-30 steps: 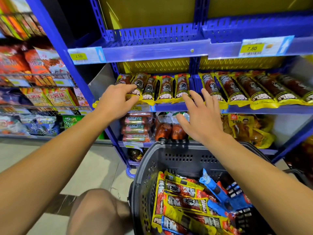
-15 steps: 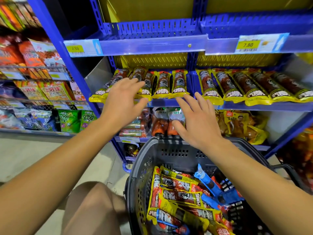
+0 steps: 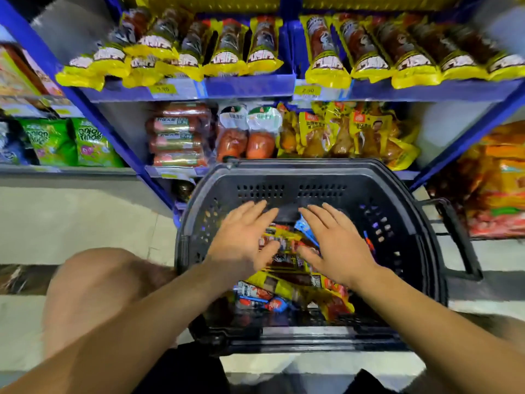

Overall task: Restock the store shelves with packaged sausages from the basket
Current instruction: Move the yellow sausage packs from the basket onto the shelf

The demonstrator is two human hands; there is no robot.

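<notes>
Fingers of left hand (image 3: 241, 243) and right hand (image 3: 338, 245) are spread, nothing gripped, over sausage packs (image 3: 284, 285) inside the basket (image 3: 292, 177). Above the basket, shelf (image 3: 250, 86) rows are partly filled; many packs judged left.

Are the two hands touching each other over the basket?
Apart. The head view shows sausage packets plainly between the left hand and right hand.

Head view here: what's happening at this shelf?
A person is restocking sausages. Both hands, left hand and right hand, reach open into the dark basket over the yellow sausage packs, with no grip on any pack. The shelf above already carries a row of matching packs.
</notes>
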